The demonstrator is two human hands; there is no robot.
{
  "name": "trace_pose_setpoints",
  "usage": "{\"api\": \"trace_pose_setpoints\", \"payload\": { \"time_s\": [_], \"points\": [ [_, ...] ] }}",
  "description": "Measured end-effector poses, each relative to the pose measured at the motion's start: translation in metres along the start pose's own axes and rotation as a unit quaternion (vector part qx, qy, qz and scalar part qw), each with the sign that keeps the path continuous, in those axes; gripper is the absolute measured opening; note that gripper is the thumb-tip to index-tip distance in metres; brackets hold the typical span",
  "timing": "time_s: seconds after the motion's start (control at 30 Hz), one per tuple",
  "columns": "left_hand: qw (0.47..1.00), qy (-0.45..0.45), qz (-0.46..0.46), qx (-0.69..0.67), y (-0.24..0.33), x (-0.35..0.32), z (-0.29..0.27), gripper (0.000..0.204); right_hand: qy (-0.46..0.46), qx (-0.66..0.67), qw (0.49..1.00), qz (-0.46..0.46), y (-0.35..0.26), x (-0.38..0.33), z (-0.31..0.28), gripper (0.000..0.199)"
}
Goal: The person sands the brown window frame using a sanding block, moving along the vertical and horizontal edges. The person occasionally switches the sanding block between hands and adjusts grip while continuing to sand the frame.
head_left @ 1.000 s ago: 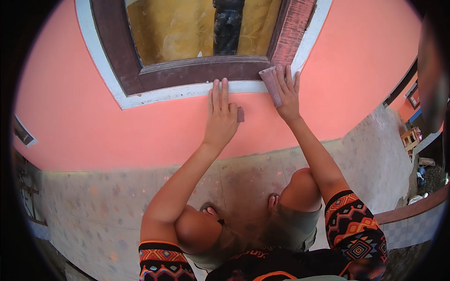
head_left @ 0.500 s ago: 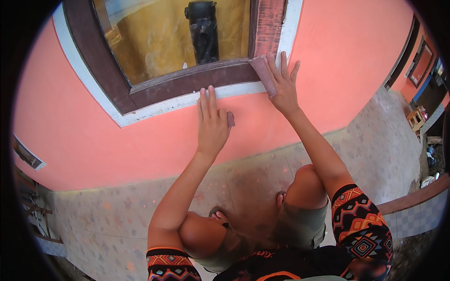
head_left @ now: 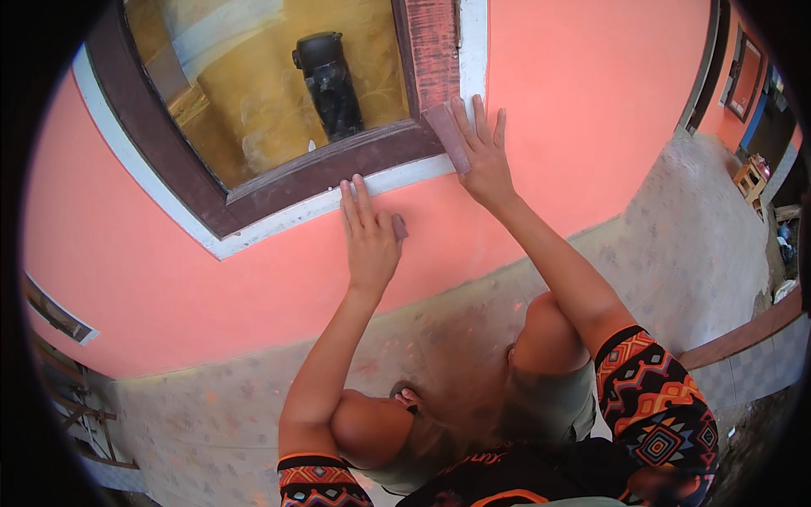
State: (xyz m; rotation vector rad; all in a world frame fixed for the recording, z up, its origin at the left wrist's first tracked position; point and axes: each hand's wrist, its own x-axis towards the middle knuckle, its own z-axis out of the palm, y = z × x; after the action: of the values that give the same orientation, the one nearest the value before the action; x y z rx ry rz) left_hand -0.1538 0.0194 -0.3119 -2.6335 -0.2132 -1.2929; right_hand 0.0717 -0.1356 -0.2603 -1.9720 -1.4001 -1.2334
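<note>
My right hand (head_left: 490,169) presses a folded strip of sandpaper (head_left: 448,138), dull reddish-brown, against the lower right corner of the brown wooden window frame (head_left: 329,169). Its fingers stretch over the white border onto the pink wall. Lower and to the left, my left hand (head_left: 372,245) rests on the wall, two fingertips touching the white border (head_left: 291,209) below the frame. A small sandpaper piece (head_left: 400,226) is pinched at its thumb side. The frame's right upright (head_left: 433,51) looks scuffed, with reddish, streaky wood showing.
Behind the glass stands a black bottle (head_left: 331,89) before a yellowish cloth. Pink wall (head_left: 574,110) surrounds the window. My knees are bent above a stained tile floor (head_left: 253,406). A low tiled ledge (head_left: 752,359) lies at the right, and a wooden crate (head_left: 750,180) stands farther off.
The view has shifted, so the window sits farther left and its lower left corner lower. Against the frame, both hands keep nearly the same places, still with their sandpaper.
</note>
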Motion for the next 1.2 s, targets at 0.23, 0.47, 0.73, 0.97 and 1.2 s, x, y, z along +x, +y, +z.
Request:
{"api": "trace_pose_setpoints", "payload": {
  "time_s": [0.23,0.47,0.73,0.97,1.2],
  "points": [
    [1.000,0.008,0.000,-0.012,0.001,0.002,-0.003,0.022,0.008,-0.009,1.000,0.012,0.000,0.010,-0.012,0.082],
    [1.000,0.007,-0.007,0.002,0.003,0.001,-0.003,0.023,0.086,0.128,0.988,-0.032,-0.013,0.001,-0.008,0.076],
    [1.000,0.011,-0.009,0.008,0.007,0.002,-0.004,0.026,0.078,0.021,0.996,0.027,-0.020,0.053,-0.010,0.078],
    [1.000,-0.002,-0.009,-0.026,0.003,0.000,-0.009,0.020,0.115,0.010,0.992,-0.057,-0.025,0.025,-0.015,0.084],
    [1.000,-0.005,-0.014,-0.010,0.007,0.003,-0.010,0.025,0.086,0.077,0.993,0.039,-0.028,0.051,-0.015,0.081]
  ]
}}
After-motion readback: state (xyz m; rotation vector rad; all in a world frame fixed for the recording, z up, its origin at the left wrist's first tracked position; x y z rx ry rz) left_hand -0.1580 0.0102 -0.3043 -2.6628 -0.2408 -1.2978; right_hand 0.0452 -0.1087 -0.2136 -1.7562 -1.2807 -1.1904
